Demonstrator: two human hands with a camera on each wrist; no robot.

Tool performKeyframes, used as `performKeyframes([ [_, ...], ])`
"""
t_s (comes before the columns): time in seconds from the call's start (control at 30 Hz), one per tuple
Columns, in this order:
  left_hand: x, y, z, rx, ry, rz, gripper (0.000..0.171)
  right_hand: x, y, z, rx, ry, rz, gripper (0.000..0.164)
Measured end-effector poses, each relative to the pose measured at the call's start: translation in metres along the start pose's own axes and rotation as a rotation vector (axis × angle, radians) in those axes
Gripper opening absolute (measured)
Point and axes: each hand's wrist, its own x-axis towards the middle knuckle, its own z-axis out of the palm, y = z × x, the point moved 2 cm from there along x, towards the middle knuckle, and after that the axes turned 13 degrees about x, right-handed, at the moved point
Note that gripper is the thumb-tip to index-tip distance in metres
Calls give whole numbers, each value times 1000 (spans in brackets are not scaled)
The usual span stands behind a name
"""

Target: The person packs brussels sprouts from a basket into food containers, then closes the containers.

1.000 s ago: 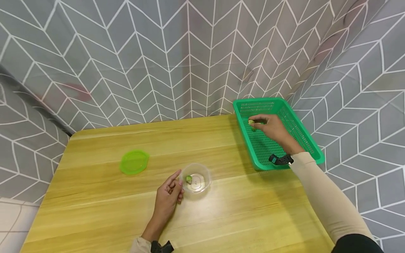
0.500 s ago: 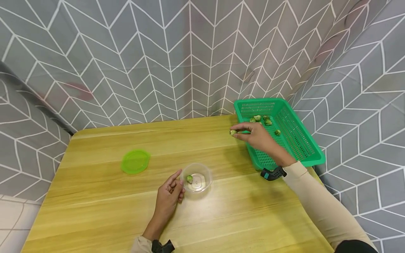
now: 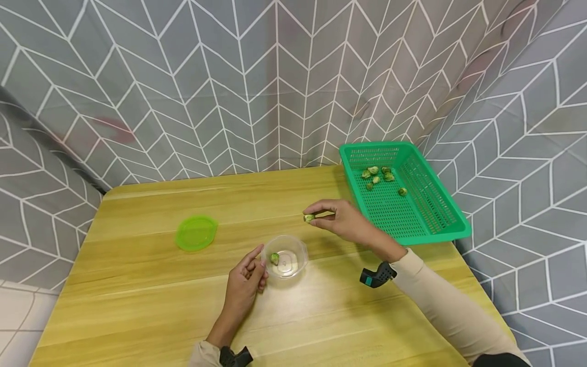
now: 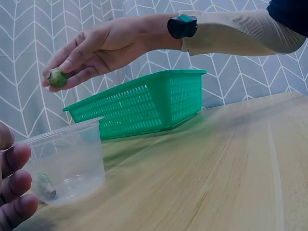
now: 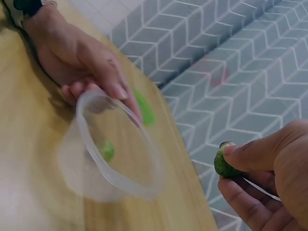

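Between the right thumb and fingertips is a Brussels sprout (image 3: 309, 218), pinched by my right hand (image 3: 346, 223) in the air, up and to the right of a clear plastic container (image 3: 298, 265). My left hand (image 3: 243, 285) holds that container by its left rim, with the thumb at the edge. Inside it, toward the left, lies another Brussels sprout (image 3: 274, 259); the left wrist view shows this sprout (image 4: 44, 186) through the wall. The right wrist view shows the pinched sprout (image 5: 226, 161) with its stem end up, clear of the container.
A green perforated basket (image 3: 390, 214) stands at the table's back right, with several Brussels sprouts (image 3: 389, 176) near its far left side. A bright green lid (image 3: 196, 233) lies flat to the left. Patterned grey curtains (image 3: 293, 86) border the wooden table (image 3: 151, 285).
My right hand has carried a Brussels sprout out of the basket, leftward and toward the container. The left hand and the container have stayed in place.
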Motion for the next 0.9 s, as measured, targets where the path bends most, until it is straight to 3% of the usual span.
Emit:
performKeyframes([
  [0.37,2,0,0,12,3,-4,46,3,13,47,-92,-145,-65,24],
  [0.9,0,0,-1,14,-1,-6,46,7,22,78,-373,-239,-106,19],
])
